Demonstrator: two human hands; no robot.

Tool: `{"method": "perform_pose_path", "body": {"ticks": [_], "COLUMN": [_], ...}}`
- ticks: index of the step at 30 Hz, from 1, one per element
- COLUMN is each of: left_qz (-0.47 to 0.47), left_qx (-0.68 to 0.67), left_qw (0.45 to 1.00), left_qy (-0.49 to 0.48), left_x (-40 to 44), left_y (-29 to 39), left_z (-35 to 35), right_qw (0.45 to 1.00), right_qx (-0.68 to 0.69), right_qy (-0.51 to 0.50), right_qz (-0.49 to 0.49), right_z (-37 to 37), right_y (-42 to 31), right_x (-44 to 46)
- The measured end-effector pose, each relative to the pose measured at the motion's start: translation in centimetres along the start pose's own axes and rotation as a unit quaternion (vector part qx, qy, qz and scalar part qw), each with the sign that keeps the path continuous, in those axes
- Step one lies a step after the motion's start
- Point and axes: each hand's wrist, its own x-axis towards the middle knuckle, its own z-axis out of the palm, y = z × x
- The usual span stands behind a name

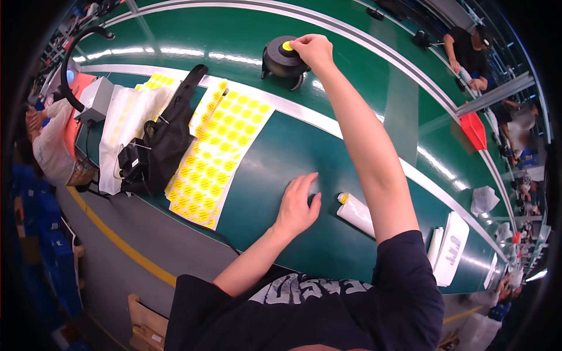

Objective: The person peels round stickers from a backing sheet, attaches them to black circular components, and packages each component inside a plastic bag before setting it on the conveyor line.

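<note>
Probably being light, thin, bendy and tacky, so calling for an edge hold, off the glue, in the case of the yellow sticker [287,45]. Pinching at its right edge with the right hand [317,51]. Lying just left of those fingertips, atop the round black device [282,65], likely stiff and smooth, on the far green surface [216,38]. Holding the left hand [295,209] loosely spread, gripping nothing, at the near green tabletop [263,152].

One black device [280,63], two hands [316,51] [297,207]
</note>
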Motion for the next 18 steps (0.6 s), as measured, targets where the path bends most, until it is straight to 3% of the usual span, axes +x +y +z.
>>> {"method": "perform_pose_path", "body": {"ticks": [8,11,14,15,18], "left_qz": [0.005,0.013,0.016,0.017,0.017], "left_qx": [-0.008,-0.021,-0.021,-0.018,-0.014], "left_qw": [1.0,1.0,1.0,1.0,1.0], "left_qy": [0.005,0.005,0.002,0.003,0.002], "left_x": [-0.1,-0.1,0.0,0.0,0.0], "left_y": [-0.1,-0.1,-0.2,-0.2,-0.2], "left_z": [0.0,0.1,0.0,0.1,0.2], "right_qw": [0.997,0.998,0.97,0.966,0.907], "right_qx": [-0.067,-0.031,-0.118,-0.116,-0.281], "right_qy": [0.048,0.052,0.138,0.081,0.026], "right_qz": [-0.001,-0.013,-0.16,-0.215,-0.313], "right_z": [-1.0,-1.6,-1.7,-2.5,-1.8], "right_y": [0.9,1.2,2.2,1.6,3.2], "right_x": [-0.8,-1.4,-2.6,-3.5,-5.1]}}
